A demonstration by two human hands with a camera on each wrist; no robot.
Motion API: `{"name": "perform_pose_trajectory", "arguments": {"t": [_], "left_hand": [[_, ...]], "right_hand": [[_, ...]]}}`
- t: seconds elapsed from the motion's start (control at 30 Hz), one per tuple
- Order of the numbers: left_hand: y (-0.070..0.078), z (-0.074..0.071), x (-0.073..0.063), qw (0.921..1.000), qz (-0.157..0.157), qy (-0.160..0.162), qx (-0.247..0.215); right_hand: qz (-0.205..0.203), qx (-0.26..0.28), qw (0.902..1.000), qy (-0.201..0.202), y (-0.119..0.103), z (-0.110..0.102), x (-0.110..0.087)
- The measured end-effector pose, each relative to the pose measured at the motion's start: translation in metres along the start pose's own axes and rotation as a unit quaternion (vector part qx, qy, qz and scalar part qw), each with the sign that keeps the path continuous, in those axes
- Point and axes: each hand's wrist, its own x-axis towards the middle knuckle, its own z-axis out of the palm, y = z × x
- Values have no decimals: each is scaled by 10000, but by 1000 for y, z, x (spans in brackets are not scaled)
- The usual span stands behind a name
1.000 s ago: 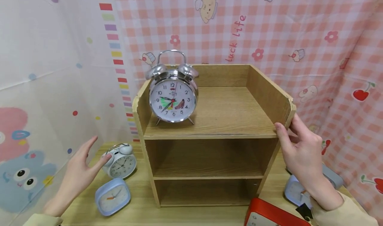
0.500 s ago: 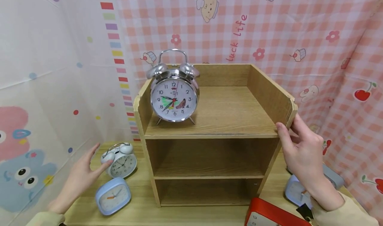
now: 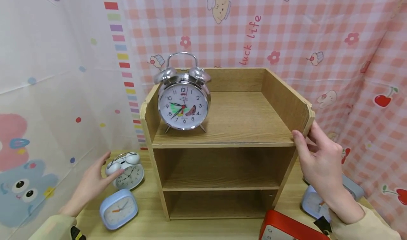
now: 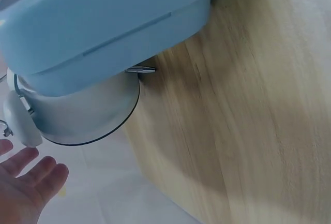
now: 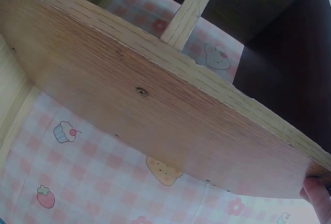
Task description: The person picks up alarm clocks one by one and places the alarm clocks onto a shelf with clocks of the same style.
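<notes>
My left hand reaches to the white twin-bell alarm clock, thumb and fingers spread beside its bells; whether they touch I cannot tell. In the left wrist view the fingers are close to one bell, holding nothing. A light blue alarm clock stands in front of the white one. My right hand grips the right side panel of a wooden shelf, thumb at its front edge, fingers behind. On the shelf's top board, at the left, stands a silver twin-bell alarm clock, upright.
A red clock lies at the shelf's front right corner. Another blue clock and a grey object sit under my right forearm. Patterned curtains enclose the table at the back and sides.
My left hand has moved right, closer to the white alarm clock, and its thumb now overlaps the clock face. My right hand stays on the shelf.
</notes>
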Motion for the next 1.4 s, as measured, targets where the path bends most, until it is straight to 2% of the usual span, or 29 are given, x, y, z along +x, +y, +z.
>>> {"name": "perform_pose_trajectory", "arguments": {"t": [0.13,0.6,1.4], "left_hand": [[-3,3,3,9999,-18,-112,-1],[-2,13,6,10000,-5,-64,45],[-7,19,14,9999,-76,-122,24]], "right_hand": [[-12,4,10000,-15,0,0,0],[-51,-27,10000,12,-1,0,0],[-111,-37,9999,-11,1,0,0]]}}
